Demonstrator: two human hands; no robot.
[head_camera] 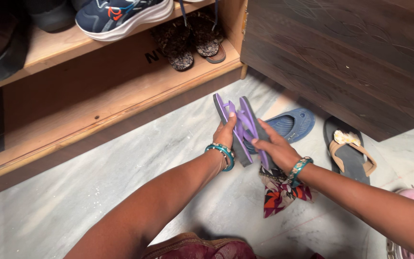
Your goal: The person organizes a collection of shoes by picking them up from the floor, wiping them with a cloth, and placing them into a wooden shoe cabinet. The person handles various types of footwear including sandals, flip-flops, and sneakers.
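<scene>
Left hand (224, 135) fingers and right hand (275, 146) fingers clamped on 2 purple flip-flops (242, 125), held sole-to-sole above the floor (73, 201). Patterned cloth (279, 192) under right wrist. Just right: 1 blue slipper (293, 123), 1 black sandal (348, 151). Rack's lower shelf (97, 103): 2 brown sandals (190, 38) at right end, open room left

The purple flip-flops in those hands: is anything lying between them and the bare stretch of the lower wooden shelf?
Nothing visible does. Both hands, left and right, hold the purple flip-flops over bare marble floor; the lower shelf is bare there; brown sandals sit farther right.
</scene>
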